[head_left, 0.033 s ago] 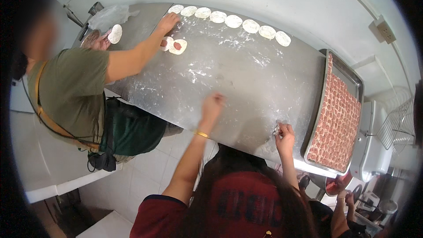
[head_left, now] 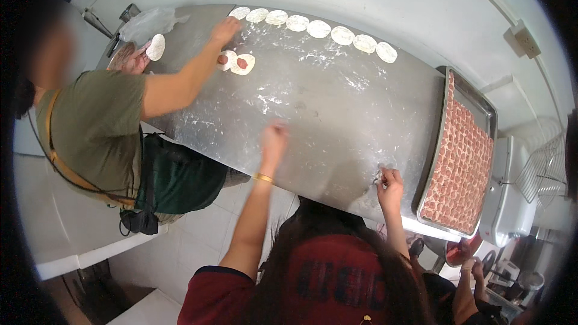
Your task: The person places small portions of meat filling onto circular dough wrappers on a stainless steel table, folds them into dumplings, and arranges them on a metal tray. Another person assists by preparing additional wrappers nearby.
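Note:
Over the floured metal table (head_left: 337,120), my left hand (head_left: 275,144) hangs in front of the middle, its fingers smeared by motion. My right hand (head_left: 390,188) is low at the table's front right, thumb and fingers pinched together at the floured surface. Something small and pale shows at its fingertips, too hidden to name. Beyond my left hand lie two round dough wrappers (head_left: 243,70) with dabs of reddish meat filling on them. A row of plain dough wrappers (head_left: 319,29) runs along the table's far edge.
Beside my right hand stands a metal tray (head_left: 431,171) packed with rows of small meat-filled pieces. At the left, a co-worker's hand (head_left: 225,31) reaches to the wrapper row; the other holds a wrapper (head_left: 156,47). A clear plastic bag (head_left: 150,24) lies at the far left.
My left hand has moved left, toward the filled wrappers. The co-worker's reaching hand has shifted slightly left. My right hand looks unmoved.

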`<action>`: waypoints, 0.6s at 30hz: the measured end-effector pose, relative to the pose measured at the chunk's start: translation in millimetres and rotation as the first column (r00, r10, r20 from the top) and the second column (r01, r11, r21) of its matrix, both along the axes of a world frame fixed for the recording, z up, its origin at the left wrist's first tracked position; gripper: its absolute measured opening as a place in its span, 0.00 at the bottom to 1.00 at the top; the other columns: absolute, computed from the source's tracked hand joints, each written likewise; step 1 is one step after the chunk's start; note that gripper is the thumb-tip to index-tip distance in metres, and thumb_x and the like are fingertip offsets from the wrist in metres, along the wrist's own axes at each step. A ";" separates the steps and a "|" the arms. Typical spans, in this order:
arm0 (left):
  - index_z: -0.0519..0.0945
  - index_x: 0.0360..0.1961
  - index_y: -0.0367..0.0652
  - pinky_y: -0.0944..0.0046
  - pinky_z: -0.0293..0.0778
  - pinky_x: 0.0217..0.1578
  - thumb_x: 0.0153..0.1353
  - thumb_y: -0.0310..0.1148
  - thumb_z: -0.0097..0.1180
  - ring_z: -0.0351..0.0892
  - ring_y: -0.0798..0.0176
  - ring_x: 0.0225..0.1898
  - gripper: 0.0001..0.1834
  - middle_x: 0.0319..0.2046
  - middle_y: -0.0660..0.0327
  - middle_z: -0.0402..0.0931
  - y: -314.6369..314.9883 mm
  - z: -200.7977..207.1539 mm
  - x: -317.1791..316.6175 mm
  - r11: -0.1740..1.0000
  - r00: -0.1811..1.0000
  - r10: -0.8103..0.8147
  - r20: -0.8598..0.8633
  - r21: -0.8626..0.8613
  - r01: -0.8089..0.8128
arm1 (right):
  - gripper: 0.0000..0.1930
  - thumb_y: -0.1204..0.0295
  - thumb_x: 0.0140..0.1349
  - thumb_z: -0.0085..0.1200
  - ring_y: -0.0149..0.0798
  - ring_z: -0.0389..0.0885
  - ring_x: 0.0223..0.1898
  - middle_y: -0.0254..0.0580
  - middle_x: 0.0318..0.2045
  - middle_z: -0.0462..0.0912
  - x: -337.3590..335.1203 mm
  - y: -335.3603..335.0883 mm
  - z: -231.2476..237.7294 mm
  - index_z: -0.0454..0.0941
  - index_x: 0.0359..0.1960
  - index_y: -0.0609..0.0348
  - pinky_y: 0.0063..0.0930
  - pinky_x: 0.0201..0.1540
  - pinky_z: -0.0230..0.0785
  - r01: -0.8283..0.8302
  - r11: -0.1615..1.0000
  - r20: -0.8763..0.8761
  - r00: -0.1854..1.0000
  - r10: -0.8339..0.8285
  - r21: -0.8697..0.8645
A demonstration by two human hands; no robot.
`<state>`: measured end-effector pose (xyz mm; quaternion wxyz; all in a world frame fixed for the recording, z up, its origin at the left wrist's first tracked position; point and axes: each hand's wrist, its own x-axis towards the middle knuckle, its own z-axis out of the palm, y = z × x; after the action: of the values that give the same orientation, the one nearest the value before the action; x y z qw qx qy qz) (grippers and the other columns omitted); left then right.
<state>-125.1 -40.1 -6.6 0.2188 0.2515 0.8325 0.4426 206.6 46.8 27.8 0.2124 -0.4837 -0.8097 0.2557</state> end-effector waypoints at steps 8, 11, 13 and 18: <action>0.81 0.32 0.32 0.52 0.74 0.42 0.55 0.31 0.50 0.80 0.44 0.38 0.13 0.34 0.43 0.80 -47.7 -13.5 -249.8 0.896 0.694 0.206 -0.690 -0.152 -0.418 | 0.22 0.86 0.40 0.56 0.42 0.77 0.30 0.45 0.32 0.75 -5.0 -2.8 -13.1 0.78 0.42 0.61 0.33 0.35 0.72 0.102 0.988 0.072 0.991 -0.111 0.114; 0.80 0.27 0.31 0.49 0.74 0.31 0.56 0.37 0.53 0.80 0.44 0.29 0.16 0.27 0.43 0.79 -38.2 -30.2 -291.4 0.877 0.705 0.162 -0.691 -0.226 -0.424 | 0.22 0.81 0.42 0.55 0.47 0.76 0.34 0.46 0.33 0.75 -7.3 -2.8 -21.2 0.77 0.44 0.58 0.39 0.37 0.71 0.198 0.973 0.176 0.960 -0.217 0.120; 0.80 0.26 0.30 0.48 0.75 0.28 0.59 0.45 0.52 0.79 0.41 0.27 0.23 0.24 0.43 0.79 -38.9 -35.7 -315.7 0.904 0.711 0.125 -0.692 -0.216 -0.369 | 0.22 0.79 0.43 0.54 0.51 0.76 0.38 0.48 0.34 0.75 -6.0 -2.2 -22.6 0.77 0.46 0.57 0.41 0.41 0.71 0.198 0.968 0.066 0.976 -0.210 0.152; 0.82 0.31 0.31 0.45 0.75 0.33 0.58 0.46 0.51 0.80 0.38 0.32 0.23 0.29 0.42 0.80 -28.2 -47.3 -344.2 0.808 0.725 0.268 -0.634 -0.262 -0.528 | 0.21 0.78 0.47 0.53 0.53 0.75 0.40 0.49 0.39 0.73 -9.3 -4.0 -20.3 0.75 0.48 0.56 0.42 0.43 0.71 0.226 0.972 0.098 0.968 -0.231 0.056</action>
<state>-469.3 -68.3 -53.9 -0.0933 0.1278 0.9687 0.1914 197.4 42.9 7.5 0.2088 -0.5815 -0.7640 0.1859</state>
